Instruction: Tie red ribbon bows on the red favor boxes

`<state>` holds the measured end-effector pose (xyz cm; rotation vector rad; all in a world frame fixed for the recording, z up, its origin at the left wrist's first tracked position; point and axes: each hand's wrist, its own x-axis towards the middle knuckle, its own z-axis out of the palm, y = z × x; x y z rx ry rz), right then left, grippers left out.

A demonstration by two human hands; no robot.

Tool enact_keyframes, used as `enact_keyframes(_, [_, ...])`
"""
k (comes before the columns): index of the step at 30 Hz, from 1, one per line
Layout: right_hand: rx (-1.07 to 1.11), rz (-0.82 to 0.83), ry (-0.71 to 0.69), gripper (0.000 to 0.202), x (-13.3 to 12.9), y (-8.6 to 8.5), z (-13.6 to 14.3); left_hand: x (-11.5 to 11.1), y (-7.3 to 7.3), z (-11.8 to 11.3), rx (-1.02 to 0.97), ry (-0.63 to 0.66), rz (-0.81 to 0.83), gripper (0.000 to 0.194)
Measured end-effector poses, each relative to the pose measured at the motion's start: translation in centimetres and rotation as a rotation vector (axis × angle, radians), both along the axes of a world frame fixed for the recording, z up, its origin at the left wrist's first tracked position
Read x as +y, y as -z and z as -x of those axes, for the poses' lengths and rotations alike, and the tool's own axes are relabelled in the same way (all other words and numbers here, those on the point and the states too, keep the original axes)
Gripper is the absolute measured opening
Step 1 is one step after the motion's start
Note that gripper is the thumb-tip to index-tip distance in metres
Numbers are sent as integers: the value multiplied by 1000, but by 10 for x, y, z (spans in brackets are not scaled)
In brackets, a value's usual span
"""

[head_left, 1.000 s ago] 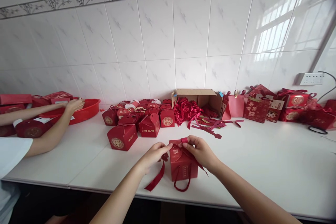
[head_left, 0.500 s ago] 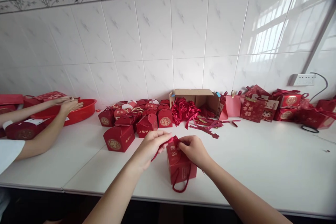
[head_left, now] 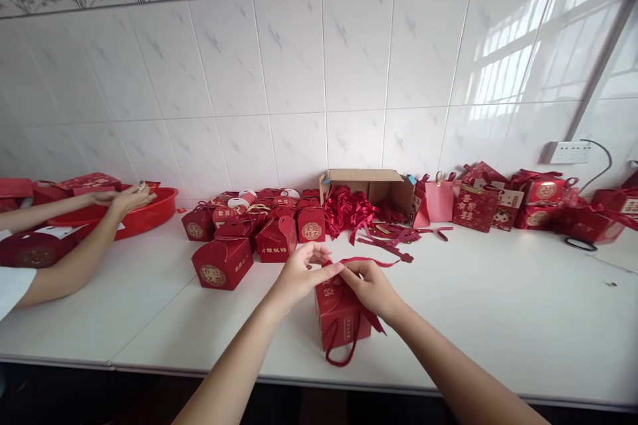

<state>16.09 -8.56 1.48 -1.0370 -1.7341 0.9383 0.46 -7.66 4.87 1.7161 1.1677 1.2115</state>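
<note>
A red gift box (head_left: 343,325) with gold lettering stands on the table in front of me, its dark red cord handle (head_left: 343,362) hanging down the near side. Over its top my two hands meet at a red ribbon (head_left: 371,260). My left hand (head_left: 302,279) reaches in with its thumb pressed on the ribbon near the knot, its other fingers curled behind. My right hand (head_left: 371,289) pinches the ribbon from the right side. One ribbon end runs out to the right behind that hand; another tail drops below it. The knot itself is mostly covered by fingers.
Several closed red boxes (head_left: 222,264) stand to the left. Behind lies a cardboard carton (head_left: 369,176) with a heap of red ribbons (head_left: 349,209). More red bags (head_left: 476,209) line the wall at right. At far left, another person's hands (head_left: 132,199) are over a red basin (head_left: 154,212).
The ribbon end that hung beneath my left hand now stretches to the right behind my right hand. My left thumb has come over to my right fingertips. The box stays put.
</note>
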Motion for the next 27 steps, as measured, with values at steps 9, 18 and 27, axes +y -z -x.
enact_keyframes(9, [90, 62, 21, 40, 2, 6, -2, 2, 29, 7, 5, 30, -60, 17])
enact_keyframes(18, [194, -24, 204, 23, -1, 16, 6, -10, 39, 2, 33, -43, -166, 7])
enact_keyframes(27, [-28, -218, 174, 22, -9, 17, -1, -11, 37, -6, 22, -92, -218, 7])
